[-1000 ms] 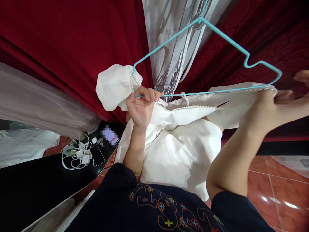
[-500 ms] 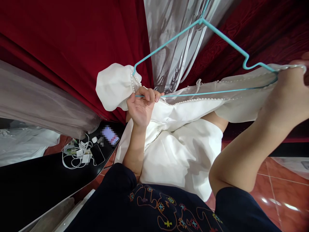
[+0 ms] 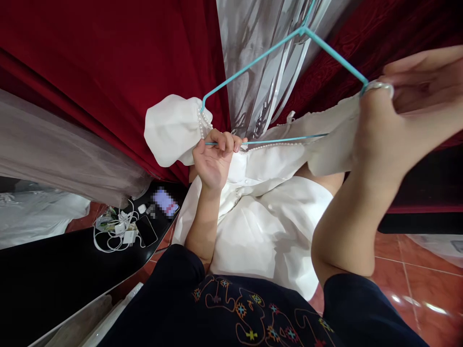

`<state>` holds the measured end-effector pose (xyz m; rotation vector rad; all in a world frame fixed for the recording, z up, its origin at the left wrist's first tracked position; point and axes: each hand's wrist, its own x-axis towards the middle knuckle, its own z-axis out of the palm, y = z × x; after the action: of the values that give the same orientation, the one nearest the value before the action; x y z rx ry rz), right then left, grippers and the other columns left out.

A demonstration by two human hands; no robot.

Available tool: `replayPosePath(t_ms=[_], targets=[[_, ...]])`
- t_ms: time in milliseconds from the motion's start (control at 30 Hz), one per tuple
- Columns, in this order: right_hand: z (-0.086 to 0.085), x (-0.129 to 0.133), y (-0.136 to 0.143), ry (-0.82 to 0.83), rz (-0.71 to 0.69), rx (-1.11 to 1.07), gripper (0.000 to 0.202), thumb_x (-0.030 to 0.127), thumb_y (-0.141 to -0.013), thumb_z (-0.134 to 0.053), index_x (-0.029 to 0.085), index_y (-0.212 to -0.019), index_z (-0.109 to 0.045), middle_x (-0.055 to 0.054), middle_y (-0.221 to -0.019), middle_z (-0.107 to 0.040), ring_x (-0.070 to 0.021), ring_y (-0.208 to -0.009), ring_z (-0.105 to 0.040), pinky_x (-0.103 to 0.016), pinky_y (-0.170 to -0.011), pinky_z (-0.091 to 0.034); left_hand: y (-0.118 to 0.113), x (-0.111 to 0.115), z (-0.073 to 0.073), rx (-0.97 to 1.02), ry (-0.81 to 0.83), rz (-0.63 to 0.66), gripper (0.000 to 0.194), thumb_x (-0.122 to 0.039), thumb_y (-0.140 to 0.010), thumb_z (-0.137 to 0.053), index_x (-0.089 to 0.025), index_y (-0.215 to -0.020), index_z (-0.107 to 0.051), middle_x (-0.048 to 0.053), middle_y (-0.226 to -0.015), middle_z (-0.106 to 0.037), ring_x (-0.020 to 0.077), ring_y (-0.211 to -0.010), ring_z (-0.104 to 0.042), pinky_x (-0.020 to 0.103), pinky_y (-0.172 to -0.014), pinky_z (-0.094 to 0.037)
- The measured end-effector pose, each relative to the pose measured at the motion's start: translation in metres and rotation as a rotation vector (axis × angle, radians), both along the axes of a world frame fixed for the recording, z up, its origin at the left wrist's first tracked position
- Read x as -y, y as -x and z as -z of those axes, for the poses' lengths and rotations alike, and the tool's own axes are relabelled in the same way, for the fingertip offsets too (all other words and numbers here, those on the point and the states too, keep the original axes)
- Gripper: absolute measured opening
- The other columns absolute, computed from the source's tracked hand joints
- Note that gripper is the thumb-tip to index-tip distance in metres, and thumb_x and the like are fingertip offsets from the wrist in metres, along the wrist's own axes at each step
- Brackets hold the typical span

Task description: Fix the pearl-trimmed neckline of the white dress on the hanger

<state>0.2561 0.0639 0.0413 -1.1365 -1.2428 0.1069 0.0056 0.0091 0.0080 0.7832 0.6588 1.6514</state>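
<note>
A white dress (image 3: 260, 224) with pearl-trimmed edges lies over my lap, its puffed sleeve (image 3: 170, 127) at the left. Inside its neckline is a light blue hanger (image 3: 253, 65), whose left shoulder sits in the sleeve opening. My left hand (image 3: 216, 161) is closed around the hanger's bottom bar, palm toward me. On the right, my right hand (image 3: 408, 103) has its thumb hooked under the pearl edge of the other shoulder, beside the hanger's right arm. Its other fingers stretch out to the right. Fabric and my hand hide the hanger's right end.
A black table (image 3: 72, 274) at the left bears two phones, one a black phone (image 3: 146, 230), and a tangle of white cables (image 3: 117, 231). Red curtains (image 3: 108, 58) and sheer white fabric (image 3: 249, 58) hang in front. Red floor tiles (image 3: 394, 274) show at the right.
My right hand has moved left with the dress's pearl-edged shoulder, which now covers the hanger's right notch and end. My left hand stays on the bottom bar.
</note>
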Motion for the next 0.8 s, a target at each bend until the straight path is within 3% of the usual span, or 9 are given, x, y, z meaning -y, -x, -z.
replayPosePath(t_ms=[167, 267, 333, 433, 500, 600, 667, 733, 800], targets=[[-0.001, 0.018, 0.019, -0.125, -0.109, -0.020, 0.011, 0.013, -0.085, -0.080, 0.016, -0.096, -0.079, -0.002, -0.091, -0.069, -0.0083, -0.077, -0.059, -0.026, -0.066, -0.035, 0.000, -0.001, -0.002, 0.010, 0.046, 0.011, 0.059, -0.064, -0.111, -0.026, -0.024, -0.070, -0.037, -0.001, -0.065, -0.033, 0.0185, -0.071, -0.051, 0.046, -0.099, -0.058], [-0.006, 0.036, 0.029, -0.149, -0.127, 0.042, 0.016, 0.021, -0.092, -0.076, 0.019, -0.107, -0.081, -0.006, -0.104, -0.073, -0.0147, -0.095, -0.066, -0.027, -0.066, -0.037, 0.001, -0.003, 0.001, -0.011, 0.026, 0.014, 0.058, -0.064, -0.111, -0.027, -0.024, -0.071, -0.037, -0.001, -0.065, -0.033, 0.0187, -0.071, -0.052, 0.046, -0.101, -0.059], [-0.003, 0.047, 0.040, -0.004, -0.242, 0.124, 0.021, 0.029, -0.096, -0.073, 0.021, -0.115, -0.080, -0.007, -0.115, -0.074, -0.0144, -0.095, -0.066, -0.026, -0.063, -0.039, 0.002, -0.005, 0.003, -0.013, -0.021, 0.021, 0.057, -0.064, -0.111, -0.027, -0.024, -0.072, -0.039, -0.001, -0.065, -0.033, 0.0184, -0.071, -0.053, 0.047, -0.101, -0.059], [0.015, 0.055, 0.058, 0.312, -0.388, 0.183, 0.020, 0.037, -0.100, -0.070, 0.023, -0.112, -0.079, -0.004, -0.107, -0.074, -0.0077, -0.069, -0.055, -0.027, -0.057, -0.039, 0.003, -0.007, 0.006, -0.037, -0.071, 0.014, 0.056, -0.067, -0.110, -0.030, -0.025, -0.074, -0.041, -0.001, -0.065, -0.037, 0.0183, -0.071, -0.056, 0.048, -0.103, -0.060], [0.031, 0.056, 0.068, 0.334, -0.360, 0.127, 0.022, 0.042, -0.102, -0.068, 0.023, -0.104, -0.079, -0.003, -0.098, -0.072, -0.0075, -0.065, -0.053, -0.027, -0.056, -0.039, 0.003, -0.008, 0.008, -0.086, -0.064, 0.005, 0.057, -0.070, -0.108, -0.032, -0.025, -0.076, -0.042, -0.001, -0.065, -0.042, 0.0189, -0.074, -0.061, 0.049, -0.105, -0.060], [0.049, 0.057, 0.079, 0.226, -0.267, -0.001, 0.024, 0.045, -0.100, -0.071, 0.023, -0.101, -0.078, -0.004, -0.096, -0.070, -0.0101, -0.073, -0.058, -0.027, -0.057, -0.040, 0.002, -0.008, 0.013, -0.147, -0.040, 0.014, 0.056, -0.073, -0.107, -0.033, -0.025, -0.083, -0.049, 0.002, -0.076, -0.061, 0.0221, -0.092, -0.074, 0.049, -0.111, -0.058], [0.054, 0.056, 0.085, 0.177, -0.233, -0.044, 0.023, 0.045, -0.097, -0.075, 0.022, -0.099, -0.078, -0.003, -0.094, -0.069, -0.0110, -0.076, -0.060, -0.027, -0.057, -0.040, 0.003, -0.006, 0.015, -0.165, -0.030, 0.050, 0.056, -0.074, -0.106, -0.035, -0.025, -0.095, -0.060, 0.005, -0.099, -0.075, 0.0252, -0.111, -0.078, 0.050, -0.115, -0.057], [0.056, 0.054, 0.092, 0.148, -0.223, -0.075, 0.021, 0.043, -0.096, -0.077, 0.022, -0.098, -0.077, -0.003, -0.092, -0.067, -0.0110, -0.075, -0.058, -0.028, -0.057, -0.039, 0.006, -0.003, 0.016, -0.245, 0.004, 0.123, 0.055, -0.074, -0.105, -0.044, -0.024, -0.109, -0.068, 0.008, -0.117, -0.080, 0.0277, -0.118, -0.078, 0.051, -0.114, -0.057], [0.057, 0.051, 0.097, 0.127, -0.228, -0.095, 0.018, 0.040, -0.096, -0.077, 0.021, -0.097, -0.077, -0.002, -0.090, -0.065, -0.0096, -0.070, -0.055, -0.028, -0.057, -0.038, 0.009, 0.003, 0.013, -0.400, 0.027, 0.181, 0.051, -0.069, -0.103, -0.056, -0.022, -0.111, -0.074, 0.010, -0.116, -0.082, 0.0285, -0.115, -0.080, 0.050, -0.111, -0.059]])
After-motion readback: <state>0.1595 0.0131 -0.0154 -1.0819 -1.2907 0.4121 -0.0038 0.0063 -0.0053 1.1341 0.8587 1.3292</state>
